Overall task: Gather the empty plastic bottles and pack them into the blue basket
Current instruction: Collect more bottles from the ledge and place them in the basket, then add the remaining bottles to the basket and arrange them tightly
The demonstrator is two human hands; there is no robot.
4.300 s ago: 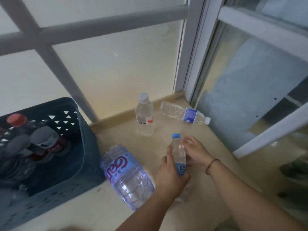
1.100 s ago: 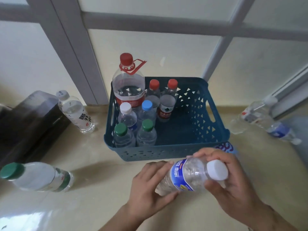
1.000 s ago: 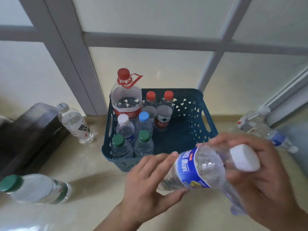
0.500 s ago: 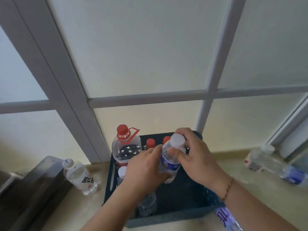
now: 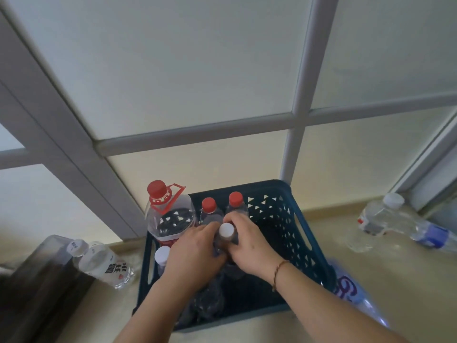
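The blue basket (image 5: 284, 219) stands on the floor against the window wall. Inside it are a large red-capped jug (image 5: 170, 214), two small red-capped bottles (image 5: 209, 209) and a white-capped bottle (image 5: 162, 253). My left hand (image 5: 193, 258) and my right hand (image 5: 247, 243) both grip a small white-capped bottle (image 5: 226, 231), upright and low inside the basket, just in front of the red-capped ones. Its body is mostly hidden by my fingers. Other bottles under my left forearm are dim and partly covered.
A white-labelled bottle (image 5: 103, 266) lies left of the basket beside a dark box (image 5: 37, 280). Two clear bottles (image 5: 385, 219) lie at the right by the door frame. A large purple-labelled bottle (image 5: 351, 290) lies against the basket's right side.
Both hands have lowered the white-capped bottle from above the basket rim down into the basket. The camera has tilted upward, showing more window.
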